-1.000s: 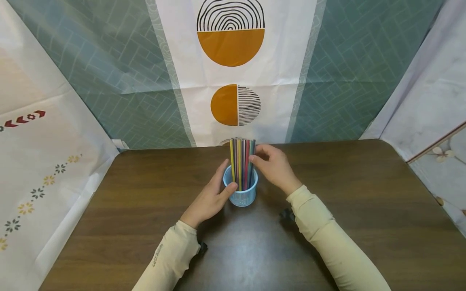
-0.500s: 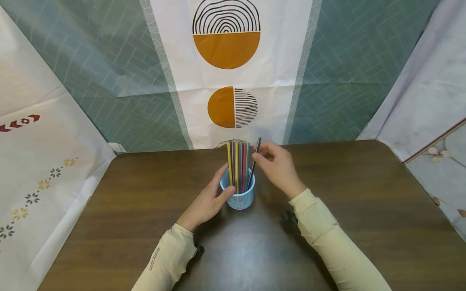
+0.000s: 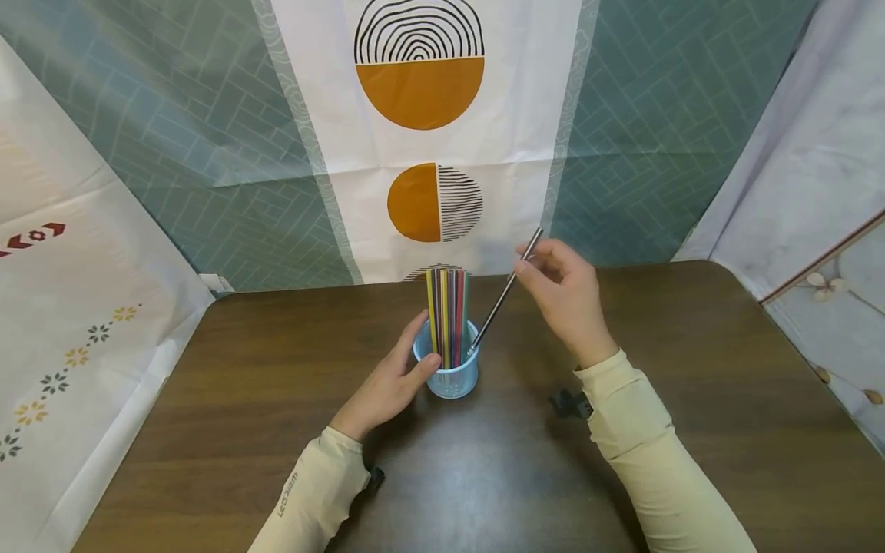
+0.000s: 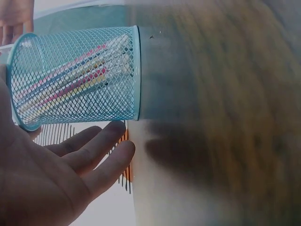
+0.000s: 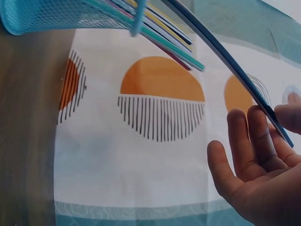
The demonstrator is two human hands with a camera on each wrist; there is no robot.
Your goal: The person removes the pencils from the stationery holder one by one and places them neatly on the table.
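Note:
A light-blue mesh pencil cup (image 3: 455, 384) stands upright on the table, with several coloured pencils (image 3: 446, 316) in it. My left hand (image 3: 384, 388) holds the cup from the left, thumb at the near rim and index finger at the far side; its other fingers stretch loosely along the mesh in the left wrist view. To the right and above, my right hand (image 3: 570, 301) pinches a dark pencil (image 3: 503, 298) near its top between thumb and fingers. This pencil leans to the right, its pale lower end at the cup's right rim.
The brown wooden table (image 3: 228, 399) reaches out on both sides. Behind it hangs a green and white cloth (image 3: 318, 138) with orange shapes. Pale printed cloths close off the left and right. A dark wrist camera (image 3: 571, 403) sits under my right sleeve.
My right hand has drawn the dark pencil up and to the right out of the bunch, tilting it further. The left hand stays at the cup.

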